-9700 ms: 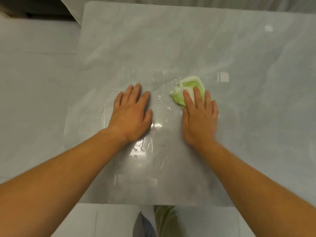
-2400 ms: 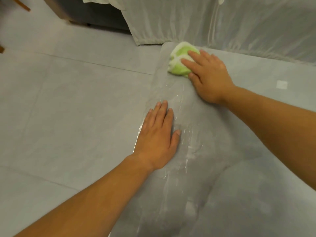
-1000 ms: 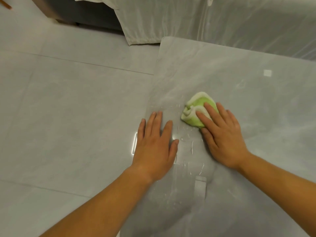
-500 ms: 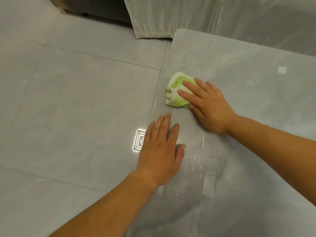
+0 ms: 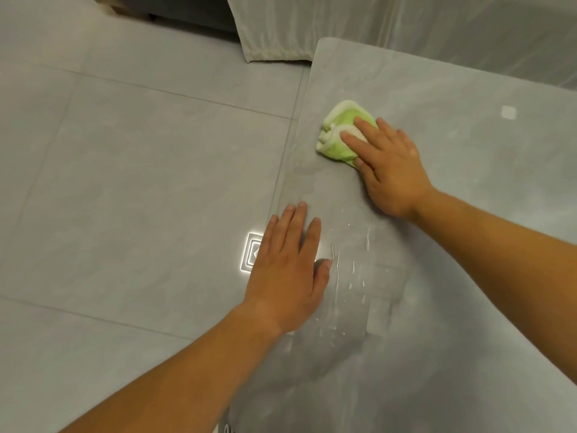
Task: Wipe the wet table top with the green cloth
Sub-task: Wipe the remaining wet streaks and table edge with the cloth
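Since half a sec ago the green cloth (image 5: 340,132) and the right hand (image 5: 388,170) on it are sitting a bit farther up the table top (image 5: 468,276), toward the far left corner; the left hand (image 5: 288,270) is staying put near the left edge.

Right hand is pressing flat on the cloth w/ fingers (image 5: 354,140) extended and slightly spread, not curled round it, so palm-down pressure rather than a grip. Fingertips are pointing up-left, toward the table's left edge.

Cloth is lying bunched and folded, green w/ white trim, just inside the left edge, near the far corner. Its long axis is running roughly from upper-left to lower-right, the rolled white folds facing the edge, the lower-right part hiding under the hand.

Left hand is lying flat, palm down, fingers slightly apart, holding nothing, partly overhanging the left edge. Fingers pointing away from the person.

Water streaks and droplets (image 5: 352,273) are showing between the two hands and nearer the person, just right of the left thumb. Grey tiled floor (image 5: 125,182) is lying left of the table; pale curtain (image 5: 274,29) hanging beyond the far corner.
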`<act>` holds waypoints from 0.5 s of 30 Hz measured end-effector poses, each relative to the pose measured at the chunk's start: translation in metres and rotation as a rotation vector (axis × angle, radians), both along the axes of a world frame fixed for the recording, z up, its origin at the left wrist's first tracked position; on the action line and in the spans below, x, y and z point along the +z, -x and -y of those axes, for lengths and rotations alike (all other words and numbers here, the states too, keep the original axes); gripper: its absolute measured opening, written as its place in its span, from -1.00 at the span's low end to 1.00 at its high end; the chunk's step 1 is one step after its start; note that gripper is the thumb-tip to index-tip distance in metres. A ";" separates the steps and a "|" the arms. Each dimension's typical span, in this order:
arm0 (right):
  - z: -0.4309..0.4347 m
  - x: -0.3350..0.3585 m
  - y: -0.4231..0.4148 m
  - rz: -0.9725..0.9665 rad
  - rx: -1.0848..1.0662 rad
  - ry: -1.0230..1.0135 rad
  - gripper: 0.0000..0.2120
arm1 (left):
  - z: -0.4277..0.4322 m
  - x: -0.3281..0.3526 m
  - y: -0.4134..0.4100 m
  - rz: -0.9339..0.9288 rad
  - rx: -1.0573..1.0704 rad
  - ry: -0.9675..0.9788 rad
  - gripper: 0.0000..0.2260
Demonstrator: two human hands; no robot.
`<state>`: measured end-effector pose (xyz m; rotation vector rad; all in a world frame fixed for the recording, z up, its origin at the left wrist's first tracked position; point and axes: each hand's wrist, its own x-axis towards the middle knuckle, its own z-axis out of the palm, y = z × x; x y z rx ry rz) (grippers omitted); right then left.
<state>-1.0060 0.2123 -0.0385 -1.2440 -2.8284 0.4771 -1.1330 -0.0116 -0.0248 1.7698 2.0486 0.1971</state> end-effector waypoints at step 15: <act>0.138 -0.003 -0.085 -0.047 -0.138 -0.036 -0.53 | 0.023 0.007 0.000 0.026 -0.064 0.020 -0.43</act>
